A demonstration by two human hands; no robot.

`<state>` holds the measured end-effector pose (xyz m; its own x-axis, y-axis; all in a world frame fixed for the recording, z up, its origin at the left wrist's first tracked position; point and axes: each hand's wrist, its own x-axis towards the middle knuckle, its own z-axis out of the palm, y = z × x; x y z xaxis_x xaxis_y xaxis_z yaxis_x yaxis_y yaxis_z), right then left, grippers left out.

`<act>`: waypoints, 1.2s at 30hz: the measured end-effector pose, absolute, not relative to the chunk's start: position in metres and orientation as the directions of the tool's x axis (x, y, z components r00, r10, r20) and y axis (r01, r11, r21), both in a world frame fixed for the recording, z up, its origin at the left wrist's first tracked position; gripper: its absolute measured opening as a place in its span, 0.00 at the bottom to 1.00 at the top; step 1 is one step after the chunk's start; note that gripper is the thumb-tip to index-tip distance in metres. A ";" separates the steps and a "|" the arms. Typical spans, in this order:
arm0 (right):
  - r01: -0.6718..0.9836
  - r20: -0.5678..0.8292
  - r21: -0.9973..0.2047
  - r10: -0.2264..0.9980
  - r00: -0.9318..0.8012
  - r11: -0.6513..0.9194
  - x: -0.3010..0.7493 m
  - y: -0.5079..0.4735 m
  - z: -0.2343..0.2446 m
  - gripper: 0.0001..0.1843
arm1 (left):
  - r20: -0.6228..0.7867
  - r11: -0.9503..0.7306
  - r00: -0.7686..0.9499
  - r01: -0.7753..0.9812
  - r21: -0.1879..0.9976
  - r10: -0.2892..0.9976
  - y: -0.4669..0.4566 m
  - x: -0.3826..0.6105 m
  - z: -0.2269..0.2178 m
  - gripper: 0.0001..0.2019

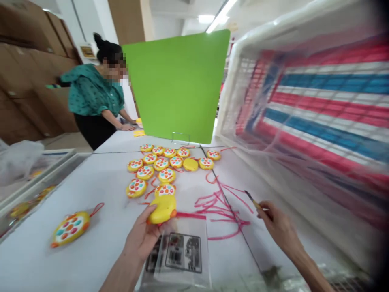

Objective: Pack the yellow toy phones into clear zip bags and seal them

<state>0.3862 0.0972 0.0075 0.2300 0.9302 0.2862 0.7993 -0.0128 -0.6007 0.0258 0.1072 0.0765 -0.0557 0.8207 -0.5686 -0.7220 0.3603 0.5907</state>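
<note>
In the head view, the left hand [142,234] is curled around a rounded yellow plastic toy [164,207] above the white bench's [106,174] near edge, plain back upward, probably to keep that face accessible. Towards the right edge, the right hand [278,225] pinches a slim yellow-handled, dark-tipped tool [254,200] pen-fashion, likely for fine control. White-faced yellow toys with coloured dots [161,163] cluster towards the far edge, presumably within reach.

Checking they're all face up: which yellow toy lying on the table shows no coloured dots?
The plain yellow, rounded, plastic-looking toy between two yellow-rimmed toys with dotted white faces. Its visible top is all yellow; the others lying there show coloured dots.
</note>
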 end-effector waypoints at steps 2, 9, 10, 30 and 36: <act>0.671 0.308 -0.724 0.945 0.111 0.157 0.342 0.095 0.026 0.12 | -0.559 0.316 -0.085 -0.750 0.581 0.825 0.105 0.027 0.079 0.08; 0.435 0.415 -0.751 0.868 -0.274 0.497 0.206 0.099 0.078 0.08 | -0.474 0.098 -0.260 -0.789 0.607 0.841 0.103 0.028 0.100 0.12; 0.412 0.432 -0.746 0.851 -0.299 0.523 0.196 0.102 0.082 0.07 | -0.452 0.057 -0.291 -0.788 0.613 0.843 0.103 0.027 0.103 0.13; 0.256 0.599 -0.698 0.741 -0.304 0.669 0.134 0.137 0.112 0.06 | -0.361 -0.187 -0.460 -0.789 0.586 0.812 0.116 0.020 0.117 0.13; 0.275 0.634 -0.651 0.706 -0.315 0.707 0.133 0.140 0.110 0.08 | -0.328 -0.205 -0.484 -0.761 0.616 0.811 0.116 0.023 0.116 0.14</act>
